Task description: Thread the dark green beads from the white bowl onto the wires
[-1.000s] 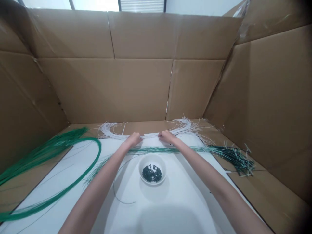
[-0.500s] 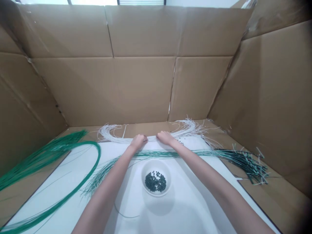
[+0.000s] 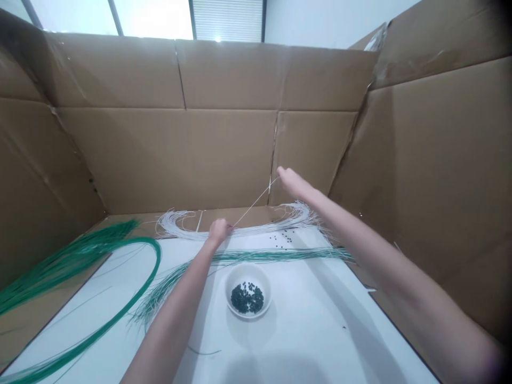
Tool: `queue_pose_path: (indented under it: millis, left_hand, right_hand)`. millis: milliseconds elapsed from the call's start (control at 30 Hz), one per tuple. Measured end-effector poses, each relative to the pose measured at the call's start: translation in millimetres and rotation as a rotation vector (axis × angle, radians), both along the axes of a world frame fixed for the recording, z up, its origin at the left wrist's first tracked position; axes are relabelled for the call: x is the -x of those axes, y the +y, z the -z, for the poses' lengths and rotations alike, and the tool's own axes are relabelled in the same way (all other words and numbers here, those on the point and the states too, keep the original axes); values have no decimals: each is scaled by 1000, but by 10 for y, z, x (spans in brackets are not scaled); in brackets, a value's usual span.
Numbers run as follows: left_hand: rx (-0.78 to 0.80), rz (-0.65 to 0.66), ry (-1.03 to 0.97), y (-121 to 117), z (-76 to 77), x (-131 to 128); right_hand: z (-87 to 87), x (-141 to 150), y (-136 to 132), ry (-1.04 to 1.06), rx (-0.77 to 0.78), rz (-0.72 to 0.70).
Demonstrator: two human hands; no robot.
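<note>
A single white strand point(image 3: 256, 202) runs taut and slanting between my two hands. My right hand point(image 3: 293, 181), raised in front of the back cardboard wall, pinches its upper end. Lower down, my left hand point(image 3: 220, 230) is closed at the strand's other part, against the bundle of white strands point(image 3: 264, 231). That bundle lies curved along the far side of the white board, its ends fanning out at both sides. Closer in, a bundle of green strands point(image 3: 276, 256) passes beneath my forearms. A white bowl point(image 3: 248, 316) holding small dark beads point(image 3: 247, 298) stands between my arms.
Several loose dark beads point(image 3: 282, 240) lie behind the green bundle. A thick green bundle point(image 3: 154, 266) loops over the left side of the white board point(image 3: 304, 325). Cardboard walls point(image 3: 232, 154) stand at the back, left and right.
My right hand has risen away from the white bundle, drawing one strand up with it. My left hand stays low by the bundle. The camera view has tilted up a little.
</note>
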State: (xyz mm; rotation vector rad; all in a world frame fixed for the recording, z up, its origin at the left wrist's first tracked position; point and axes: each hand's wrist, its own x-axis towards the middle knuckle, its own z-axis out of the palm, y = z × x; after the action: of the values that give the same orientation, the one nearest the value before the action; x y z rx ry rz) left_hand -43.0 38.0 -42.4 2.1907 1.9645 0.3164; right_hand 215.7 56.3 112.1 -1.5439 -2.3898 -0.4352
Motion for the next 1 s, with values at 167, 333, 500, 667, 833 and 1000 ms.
queue_pose_path:
  millis: [167,333,500,667,833,1000]
  left_hand:
    - [49,-37,23,9,-29,47]
    - [77,-62,31,5,25,59]
    - [95,-59,8,4,37,52]
    - [46,5,-93,-38,-46,32]
    - [-150,86,-305,-213,-338,-117]
    - [-332,168,-591,-495,-804,-322]
  right_hand:
    - [-688,-674,-98,-18,-339,159]
    - [-1168,-1321,-303,-38,-513,343]
    - [-1327,-1625,-460,21,-567,442]
    - [-1228,-1357,-468,51,-512,358]
    - [-1021,-555,-577,145,-485,76]
    - [-824,364,-953,345,-347,-289]
